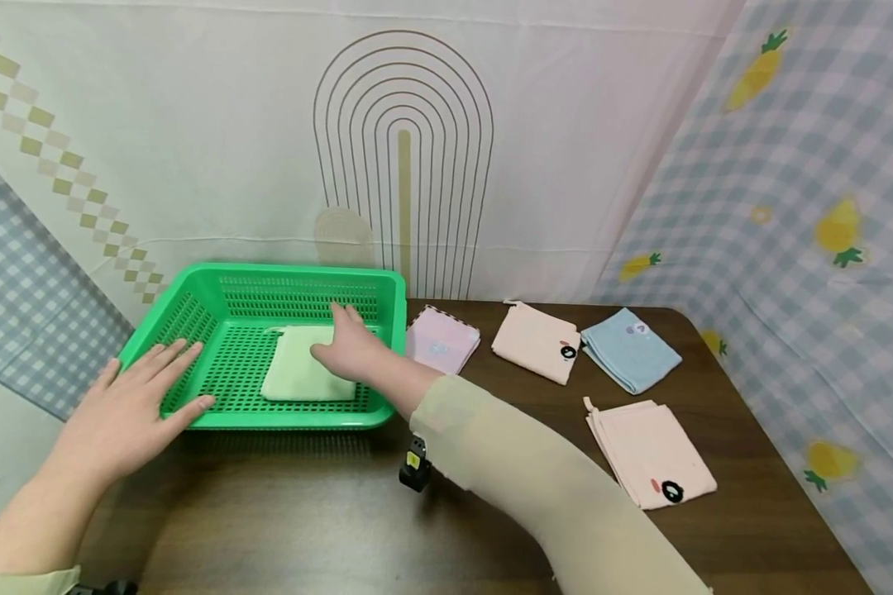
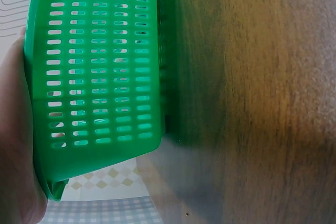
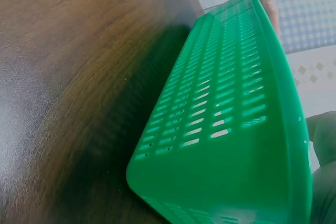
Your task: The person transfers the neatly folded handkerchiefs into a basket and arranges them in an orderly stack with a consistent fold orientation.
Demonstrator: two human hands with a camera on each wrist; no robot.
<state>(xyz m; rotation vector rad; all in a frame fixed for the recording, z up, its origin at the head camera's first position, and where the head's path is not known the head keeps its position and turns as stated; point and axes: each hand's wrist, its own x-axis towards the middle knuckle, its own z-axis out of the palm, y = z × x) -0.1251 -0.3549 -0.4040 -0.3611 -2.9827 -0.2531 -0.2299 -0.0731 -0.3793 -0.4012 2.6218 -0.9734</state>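
A green plastic basket (image 1: 275, 420) with slotted walls stands on the brown table. Inside it, on the right part of its floor, lies a folded pale green cloth (image 1: 298, 368) with a small hanging loop. My right hand (image 1: 351, 345) is over that cloth's right side, thumb spread and fingers extended; whether it touches the cloth cannot be made out. With fingers straight and spread, my left hand (image 1: 130, 409) rests on the basket's front left corner. Both wrist views mostly show the basket's outer wall (image 2: 100, 82), which hides the cloth.
Right of the basket lie a folded lilac cloth (image 1: 441, 339), a pink cloth (image 1: 532, 339), a blue cloth (image 1: 631, 351) and, nearer me, another pink cloth (image 1: 647, 450) with an eye design. A white patterned curtain (image 1: 231, 140) hangs behind the table (image 1: 290, 512).
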